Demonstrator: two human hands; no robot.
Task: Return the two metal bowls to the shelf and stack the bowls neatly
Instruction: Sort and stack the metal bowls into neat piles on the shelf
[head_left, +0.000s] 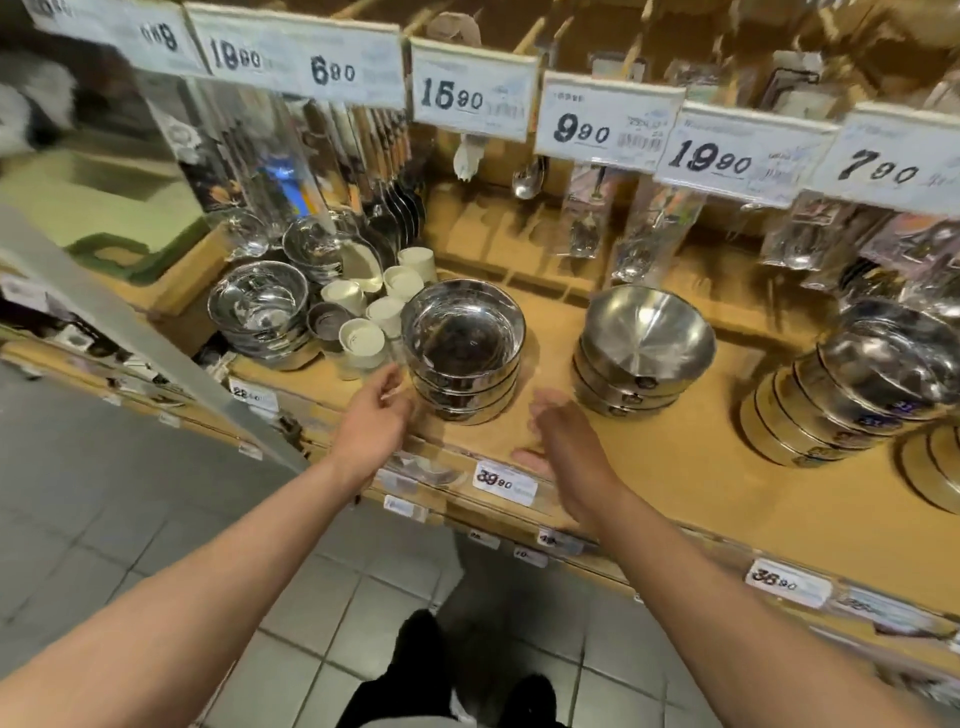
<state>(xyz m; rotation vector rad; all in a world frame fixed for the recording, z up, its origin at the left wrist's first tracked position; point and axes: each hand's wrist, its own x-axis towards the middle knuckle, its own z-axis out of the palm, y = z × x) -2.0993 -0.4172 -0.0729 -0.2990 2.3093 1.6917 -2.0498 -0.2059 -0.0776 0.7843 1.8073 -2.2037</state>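
A stack of shiny metal bowls (463, 347) stands on the wooden shelf (691, 467), near its front edge. My left hand (375, 415) hovers just left of the stack's base with relaxed fingers, holding nothing. My right hand (561, 448) is blurred, spread flat just right of the stack over the shelf front, holding nothing. A second stack of wider, matte steel bowls (644, 347) stands to the right of the first, tilted a little.
More bowl stacks lean at the far right (852, 384) and stand at the back left (262, 312). White cups (363, 338) cluster left of the middle stack. Price tags (608, 120) and hanging utensil packets fill the space above. Tiled floor lies below.
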